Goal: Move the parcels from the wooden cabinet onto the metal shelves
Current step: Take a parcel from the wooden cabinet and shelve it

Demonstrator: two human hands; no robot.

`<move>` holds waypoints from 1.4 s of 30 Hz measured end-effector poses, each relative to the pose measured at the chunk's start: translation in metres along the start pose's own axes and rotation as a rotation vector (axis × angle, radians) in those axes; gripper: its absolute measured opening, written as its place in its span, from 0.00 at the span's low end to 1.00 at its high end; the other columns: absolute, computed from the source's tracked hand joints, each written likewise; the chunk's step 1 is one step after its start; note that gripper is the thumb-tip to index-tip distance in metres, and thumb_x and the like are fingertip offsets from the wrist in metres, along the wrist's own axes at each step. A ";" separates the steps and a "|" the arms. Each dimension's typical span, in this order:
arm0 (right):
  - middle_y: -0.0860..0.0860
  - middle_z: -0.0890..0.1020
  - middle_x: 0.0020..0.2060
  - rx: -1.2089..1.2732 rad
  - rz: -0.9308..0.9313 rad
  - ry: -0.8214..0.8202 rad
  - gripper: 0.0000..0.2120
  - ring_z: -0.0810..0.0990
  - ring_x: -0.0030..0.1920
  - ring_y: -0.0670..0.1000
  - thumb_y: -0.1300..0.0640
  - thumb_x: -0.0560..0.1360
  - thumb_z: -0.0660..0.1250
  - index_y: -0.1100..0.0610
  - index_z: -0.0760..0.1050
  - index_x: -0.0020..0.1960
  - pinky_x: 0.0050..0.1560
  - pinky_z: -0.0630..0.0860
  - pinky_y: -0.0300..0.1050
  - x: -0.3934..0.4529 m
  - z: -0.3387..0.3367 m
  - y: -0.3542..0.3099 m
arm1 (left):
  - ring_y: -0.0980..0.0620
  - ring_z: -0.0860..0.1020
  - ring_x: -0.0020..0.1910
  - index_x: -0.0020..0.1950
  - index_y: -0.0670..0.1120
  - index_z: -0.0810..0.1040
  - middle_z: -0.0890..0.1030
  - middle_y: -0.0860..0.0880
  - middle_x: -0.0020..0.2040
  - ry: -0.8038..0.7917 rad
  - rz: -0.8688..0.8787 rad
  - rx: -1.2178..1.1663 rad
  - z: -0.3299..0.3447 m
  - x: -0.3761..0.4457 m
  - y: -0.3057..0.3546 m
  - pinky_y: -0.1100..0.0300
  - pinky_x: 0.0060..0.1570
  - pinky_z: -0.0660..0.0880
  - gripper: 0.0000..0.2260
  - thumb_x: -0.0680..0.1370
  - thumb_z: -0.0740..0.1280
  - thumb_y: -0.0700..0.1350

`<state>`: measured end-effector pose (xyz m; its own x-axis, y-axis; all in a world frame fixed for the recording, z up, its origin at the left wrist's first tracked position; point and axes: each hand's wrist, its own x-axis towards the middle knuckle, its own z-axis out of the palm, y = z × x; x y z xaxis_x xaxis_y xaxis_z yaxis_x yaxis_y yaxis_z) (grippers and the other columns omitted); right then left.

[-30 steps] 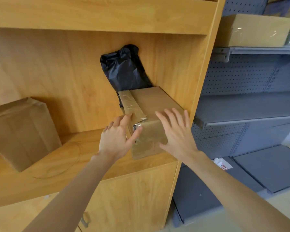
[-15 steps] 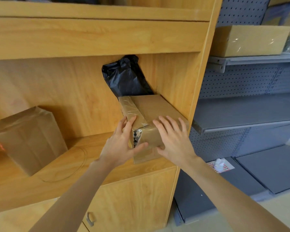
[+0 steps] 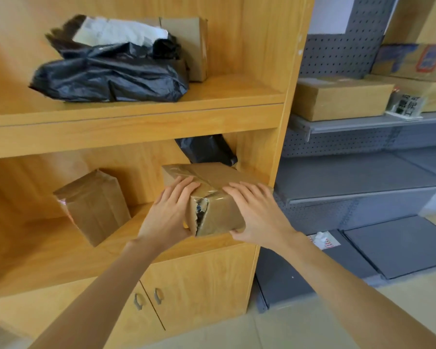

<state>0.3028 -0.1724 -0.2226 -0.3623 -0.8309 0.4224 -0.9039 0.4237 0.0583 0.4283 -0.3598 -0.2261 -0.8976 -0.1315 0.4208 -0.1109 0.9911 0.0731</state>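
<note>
Both hands, left (image 3: 170,215) and right (image 3: 256,212), gripping torn brown parcel (image 3: 217,197) in wooden cabinet (image 3: 136,117). Several parcels left; some on metal shelves (image 3: 363,190).

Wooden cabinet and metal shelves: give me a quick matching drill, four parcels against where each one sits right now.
Things:
1. torn brown box
2. big black bag
3. tilted brown box
4. flat brown box

Places:
A. upper metal shelf
B. upper cabinet shelf
C. between the left hand and right hand
D. lower cabinet shelf, left side

Pairs: 1-C, 2-B, 3-D, 4-A
</note>
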 end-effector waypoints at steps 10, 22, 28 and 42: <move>0.51 0.51 0.78 0.042 0.107 -0.004 0.57 0.50 0.77 0.53 0.37 0.65 0.73 0.48 0.39 0.78 0.76 0.47 0.58 -0.036 -0.122 -0.046 | 0.49 0.66 0.63 0.72 0.51 0.61 0.69 0.53 0.66 0.036 -0.110 -0.176 -0.118 -0.043 0.034 0.50 0.52 0.73 0.44 0.62 0.79 0.54; 0.51 0.42 0.78 0.421 0.344 0.083 0.65 0.43 0.77 0.52 0.40 0.62 0.78 0.45 0.29 0.75 0.75 0.52 0.60 -0.079 -0.230 -0.156 | 0.54 0.78 0.53 0.63 0.53 0.70 0.80 0.54 0.55 0.353 -0.530 -1.121 -0.273 -0.127 0.047 0.57 0.50 0.77 0.39 0.56 0.81 0.58; 0.44 0.44 0.77 0.690 0.432 0.169 0.64 0.46 0.76 0.50 0.40 0.62 0.78 0.43 0.31 0.76 0.74 0.51 0.57 -0.081 -0.266 -0.178 | 0.46 0.81 0.53 0.64 0.54 0.72 0.79 0.50 0.60 0.352 -0.667 -1.477 -0.321 -0.148 0.056 0.53 0.49 0.80 0.40 0.55 0.76 0.63; 0.47 0.71 0.66 1.584 0.635 0.074 0.52 0.72 0.66 0.53 0.38 0.56 0.76 0.43 0.55 0.74 0.63 0.74 0.54 -0.110 -0.314 -0.175 | 0.51 0.81 0.48 0.56 0.55 0.73 0.76 0.49 0.55 0.400 -0.622 -1.807 -0.324 -0.153 0.120 0.52 0.45 0.81 0.08 0.78 0.67 0.47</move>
<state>0.5720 -0.0418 0.0044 -0.7583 -0.6488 0.0633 0.0255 -0.1266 -0.9916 0.6909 -0.2264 0.0115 -0.7509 -0.6523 0.1036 0.4079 -0.3346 0.8495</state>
